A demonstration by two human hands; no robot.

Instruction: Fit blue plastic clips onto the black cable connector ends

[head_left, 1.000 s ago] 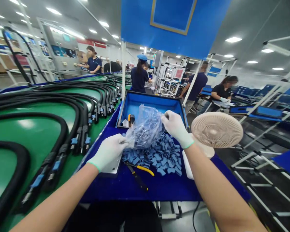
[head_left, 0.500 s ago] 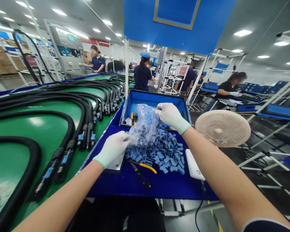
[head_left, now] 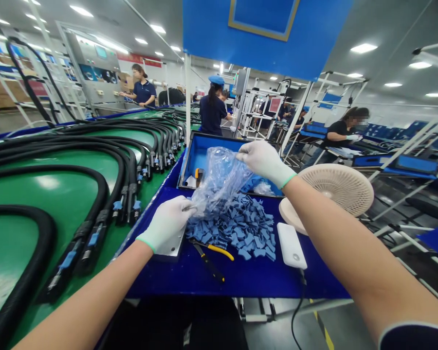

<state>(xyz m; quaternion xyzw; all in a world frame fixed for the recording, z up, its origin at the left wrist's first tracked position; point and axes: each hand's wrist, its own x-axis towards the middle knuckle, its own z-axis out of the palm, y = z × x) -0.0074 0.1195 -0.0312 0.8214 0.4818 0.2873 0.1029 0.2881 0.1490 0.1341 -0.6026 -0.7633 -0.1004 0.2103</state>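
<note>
A clear plastic bag (head_left: 219, 180) is held up between two gloved hands, directly above a heap of small matt-blue angular pieces (head_left: 237, 228). The heap lies on a blue-covered workbench (head_left: 241, 282).

The left hand (head_left: 167, 224), in a white glove with a green cuff, sits just left of the heap, palm turned inward, its forearm slanting in from the lower left. Its thumb and fingers are closed in a firm pinch on the lower corner of the bag. Beneath this hand, a pale metal plate (head_left: 173, 250) lies on the bench.

The right hand (head_left: 264, 163), gloved alike, is raised beyond the heap, with the wrist bent and the forearm reaching across from the lower right. Its fingertips (head_left: 243, 154) pinch the upper edge of the bag, so the film is drawn taut on a slant between the two hands.

Beyond the heap stands an open blue-lined case (head_left: 200, 153), holding an orange-and-black tool (head_left: 199, 176). In front of the heap lie pliers with one yellow and one black handle (head_left: 209, 255). To its right are a white rounded slab (head_left: 291, 245) with a black cable and a cream round fan (head_left: 336, 189).

Left of the heap, black corrugated cables with blue connectors (head_left: 105, 192) curve across a green bench top (head_left: 51, 194). Co-workers stand farther off, one in a blue cap (head_left: 212, 109).
</note>
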